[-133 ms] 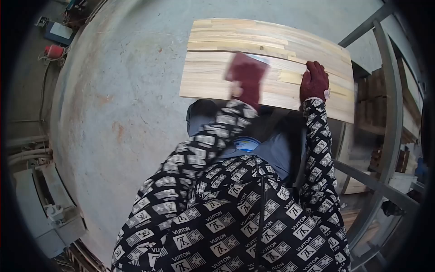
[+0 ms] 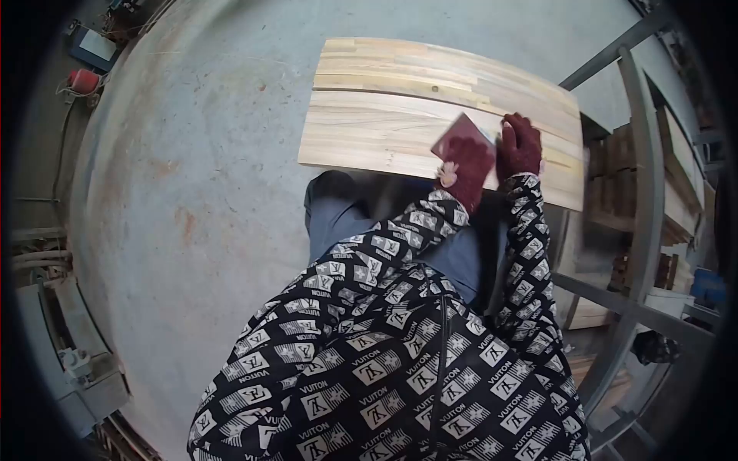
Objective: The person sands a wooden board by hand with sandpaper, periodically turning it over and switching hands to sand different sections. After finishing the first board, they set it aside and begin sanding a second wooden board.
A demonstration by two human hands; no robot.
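My left hand [image 2: 470, 165], in a dark red knitted glove, presses a brownish-red sheet of sandpaper [image 2: 460, 134] against a pale wooden board [image 2: 369, 127]. One corner of the sheet points away from me. Close beside it on the right, my right hand [image 2: 520, 144], gloved alike, rests on the board with its fingers reaching forward. A second laminated wood panel [image 2: 430, 65] lies along the far side of that board, and a narrow dark line runs between the two. What supports the boards is mostly hidden.
A grey metal frame [image 2: 638, 154] rises at the right, with stacked timber [image 2: 615, 180] behind it. Grey machinery [image 2: 77, 361] stands at the lower left. A red object [image 2: 83, 81] and a blue box [image 2: 94, 48] are at the far upper left.
My left hand has swept right along the board with the sandpaper and now lies close to my right hand. The whole view has shifted slightly. My right hand stays on the board.
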